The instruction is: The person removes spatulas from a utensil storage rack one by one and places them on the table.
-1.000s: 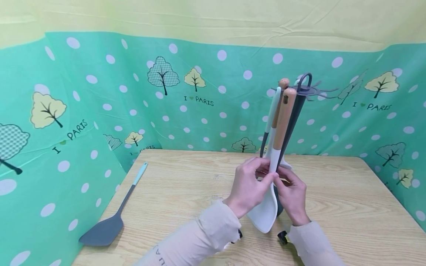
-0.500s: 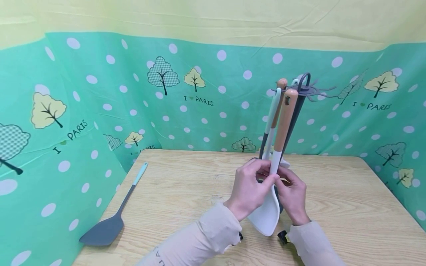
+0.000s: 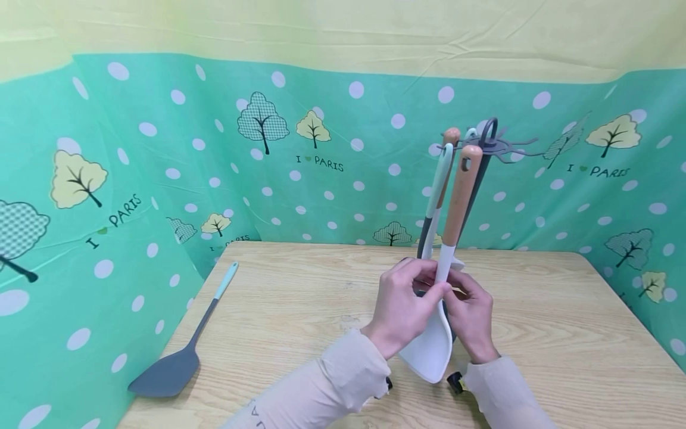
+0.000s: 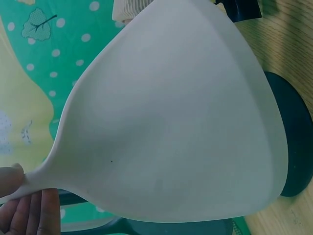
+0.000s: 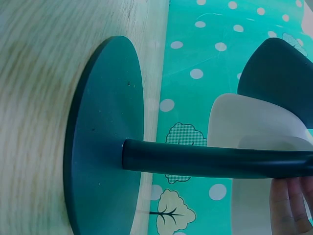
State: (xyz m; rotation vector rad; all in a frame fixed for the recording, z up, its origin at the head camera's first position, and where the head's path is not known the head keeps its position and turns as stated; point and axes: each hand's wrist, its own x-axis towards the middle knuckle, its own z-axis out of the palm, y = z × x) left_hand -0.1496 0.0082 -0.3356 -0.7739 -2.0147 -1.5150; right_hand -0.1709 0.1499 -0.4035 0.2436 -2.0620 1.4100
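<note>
Head camera: set high, facing forward and down across the desk [image 3: 305, 310] to the curtain [image 3: 321, 202]; widest framing of the three. Left wrist camera: very near the white spatula [image 4: 171, 117], which fills most of the frame; scene turned sideways, left fingers [image 4: 49, 211] at lower left edge. Right wrist camera: low, close beside the stand [image 5: 107, 132], looking past it toward the curtain, also sideways. Head and left wrist share the white spatula; all three catch desk and curtain.
</note>
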